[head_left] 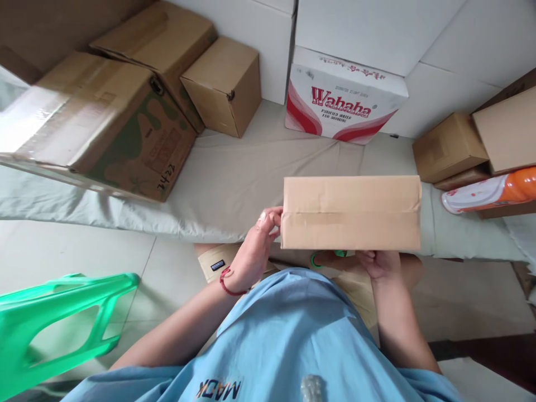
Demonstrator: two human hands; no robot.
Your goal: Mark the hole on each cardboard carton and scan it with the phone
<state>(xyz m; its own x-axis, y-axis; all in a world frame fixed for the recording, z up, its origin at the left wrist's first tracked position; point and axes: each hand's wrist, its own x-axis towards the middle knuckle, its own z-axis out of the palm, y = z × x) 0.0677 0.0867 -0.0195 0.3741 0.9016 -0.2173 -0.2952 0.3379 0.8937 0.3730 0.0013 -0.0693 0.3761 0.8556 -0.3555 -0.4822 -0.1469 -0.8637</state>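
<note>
Plain brown carton [352,215] between your two hands, at the near edge of the cloth-covered surface [234,184].
Your left hand [253,251] is half curled, its fingertips at the carton's left end; how firmly they grip, you cannot tell. Your right hand [383,265] is at the near underside, its fingers partly hidden, so its grip cannot be told either. Seam on the facing side runs left to right. Far side: red-and-white Wahaha box [341,106]. Far left: stacked brown boxes [125,111]. Right: orange-and-white bottle [489,190] beside smaller boxes [448,148]. Near left: green stool [96,335] on the tiled floor [167,268].
</note>
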